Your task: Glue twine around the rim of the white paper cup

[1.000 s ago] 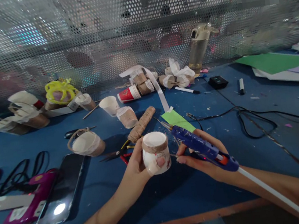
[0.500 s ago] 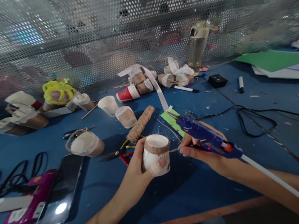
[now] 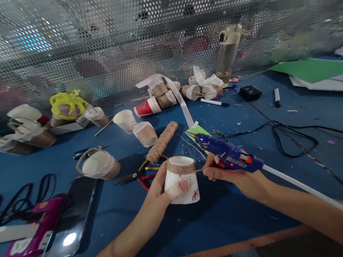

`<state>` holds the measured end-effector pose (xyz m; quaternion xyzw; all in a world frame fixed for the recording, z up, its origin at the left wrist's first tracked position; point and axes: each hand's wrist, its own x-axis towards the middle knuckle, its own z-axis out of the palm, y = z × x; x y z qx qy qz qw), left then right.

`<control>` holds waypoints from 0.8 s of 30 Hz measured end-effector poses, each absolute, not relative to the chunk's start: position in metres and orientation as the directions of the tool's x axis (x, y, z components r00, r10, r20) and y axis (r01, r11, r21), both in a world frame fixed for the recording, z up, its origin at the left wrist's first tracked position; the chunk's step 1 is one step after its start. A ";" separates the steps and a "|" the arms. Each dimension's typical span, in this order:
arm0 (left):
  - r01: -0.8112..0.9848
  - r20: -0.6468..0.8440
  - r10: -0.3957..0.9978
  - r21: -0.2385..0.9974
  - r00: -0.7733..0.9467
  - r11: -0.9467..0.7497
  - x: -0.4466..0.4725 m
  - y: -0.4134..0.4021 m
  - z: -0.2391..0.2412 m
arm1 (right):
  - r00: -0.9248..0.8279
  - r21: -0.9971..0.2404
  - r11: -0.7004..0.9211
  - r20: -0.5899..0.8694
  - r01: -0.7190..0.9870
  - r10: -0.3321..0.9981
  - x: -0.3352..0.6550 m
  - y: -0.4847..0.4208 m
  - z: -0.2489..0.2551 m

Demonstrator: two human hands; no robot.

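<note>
My left hand [image 3: 160,187] grips a white paper cup [image 3: 187,192] that stands nearly upright, its mouth towards me. Brown twine [image 3: 180,168] is wound around the cup just below the rim. From there a strand stretches to my right hand [image 3: 220,170], which pinches it between thumb and finger. The same hand also holds a blue glue gun [image 3: 225,150], its nozzle pointing left and away and a long white glue stick [image 3: 314,193] sticking out of the back. Behind the cup lies a roll of twine [image 3: 162,142]; its loose strand runs towards my right hand.
Scissors [image 3: 135,176] lie just behind my left hand. To the left are a twine-handled cup [image 3: 100,166], a phone [image 3: 69,219] and a purple glue gun [image 3: 34,232]. Several cups line the back, near a bottle [image 3: 228,54]. A black cable [image 3: 286,129] crosses the right.
The cup has turned and tipped slightly in my left hand. My right hand and the glue gun have shifted a little left, with the nozzle lower.
</note>
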<state>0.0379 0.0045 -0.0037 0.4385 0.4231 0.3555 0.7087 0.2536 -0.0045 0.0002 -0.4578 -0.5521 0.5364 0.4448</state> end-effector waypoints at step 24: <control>-0.140 -0.256 0.853 0.925 0.455 0.352 0.030 0.002 -0.012 | -0.283 -0.946 -0.212 -0.140 -0.243 0.949 0.249 -0.004 -0.010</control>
